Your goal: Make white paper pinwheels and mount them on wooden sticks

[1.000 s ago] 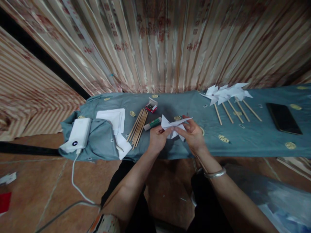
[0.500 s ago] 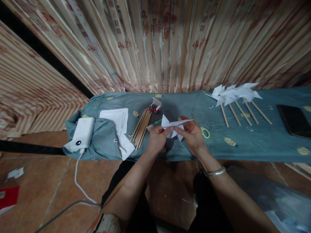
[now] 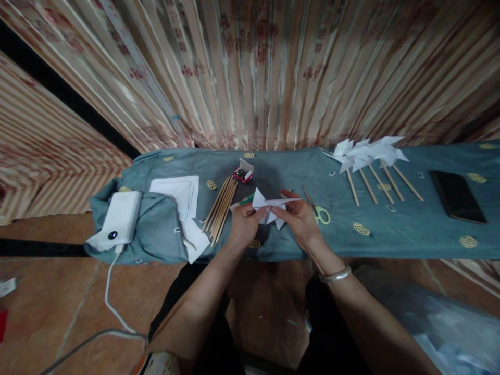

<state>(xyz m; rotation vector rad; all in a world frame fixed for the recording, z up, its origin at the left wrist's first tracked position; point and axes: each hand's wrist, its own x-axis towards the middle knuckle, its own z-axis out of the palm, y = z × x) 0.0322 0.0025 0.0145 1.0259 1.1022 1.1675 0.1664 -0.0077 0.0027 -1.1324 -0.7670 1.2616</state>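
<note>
Both hands pinch a folded white paper piece [image 3: 269, 205] just above the near edge of a low table covered in teal cloth [image 3: 410, 229]. My left hand [image 3: 242, 225] grips its left side with closed fingers. My right hand [image 3: 299, 217] holds the right side, thumb and fingers pressed on the paper. A glue stick [image 3: 242, 201] lies just behind the left hand. Scissors with pale green handles [image 3: 318, 211] lie right beside the right hand.
A bundle of wooden sticks [image 3: 221, 204], a small red box [image 3: 243, 173], white paper squares [image 3: 177, 190] and a white power bank [image 3: 117, 219] with cable lie to the left. Several finished paper pinwheels [image 3: 365, 153] and a dark phone [image 3: 457, 197] lie to the right. Curtains hang behind.
The view has shifted slightly; my hands stay together on the paper, turning it a little. The scissors beside the right hand have come into view.
</note>
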